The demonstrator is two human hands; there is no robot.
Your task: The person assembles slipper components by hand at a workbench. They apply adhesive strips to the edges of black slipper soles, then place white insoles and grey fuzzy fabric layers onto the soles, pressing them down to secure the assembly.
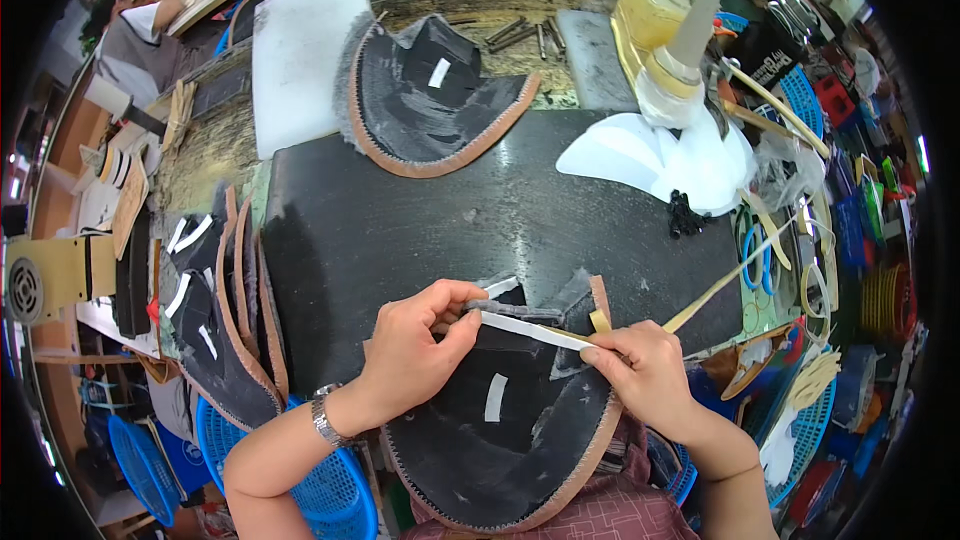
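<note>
A black, curved shoe upper (560,445) with a stitched brown rim hangs over the near edge of the black work board, against my lap. Along its top edge runs a narrow strip of tape (535,329), white on one face and yellowish on the other. My left hand (412,345) pinches the tape's left end against the upper's edge. To the right, my right hand (645,365) holds the tape between thumb and fingers, keeping it stretched. The tape's yellowish tail (725,285) trails from that hand toward the right side. A short white strip (496,397) lies on the upper's middle.
Another shoe upper (450,105) lies at the board's far side; several more stack at left (235,310). White curved pieces (620,152), a glue bottle (675,65) and blue-handled scissors (757,255) are at right. Blue baskets (330,490) stand below the bench; a person (140,40) sits far left.
</note>
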